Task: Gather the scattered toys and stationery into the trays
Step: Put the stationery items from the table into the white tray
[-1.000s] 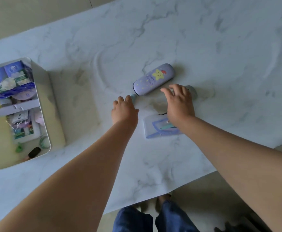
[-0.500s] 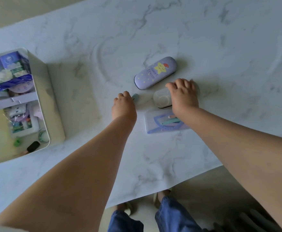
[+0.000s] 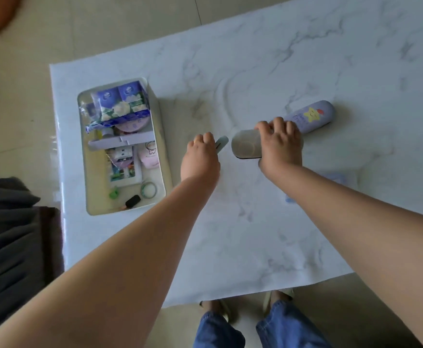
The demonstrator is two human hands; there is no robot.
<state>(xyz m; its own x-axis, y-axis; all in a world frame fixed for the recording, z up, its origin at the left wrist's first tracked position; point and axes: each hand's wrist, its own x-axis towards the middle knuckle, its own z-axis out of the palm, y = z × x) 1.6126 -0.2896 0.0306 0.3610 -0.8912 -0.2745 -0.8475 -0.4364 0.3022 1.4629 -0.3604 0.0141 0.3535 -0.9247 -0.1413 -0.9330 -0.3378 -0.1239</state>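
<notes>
Marble table [image 3: 255,234], beige tiled floor [image 3: 105,33]

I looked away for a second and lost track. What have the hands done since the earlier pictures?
The right hand closed over the grey cylindrical container, which it was only reaching for, and lifted it toward the tray. The left hand kept its grip on the small pale green item. The purple star case stayed put.

right hand [image 3: 280,146] lifted cup [image 3: 246,146] off table, left hand [image 3: 200,159] raised w/ pen [image 3: 221,143]
</notes>
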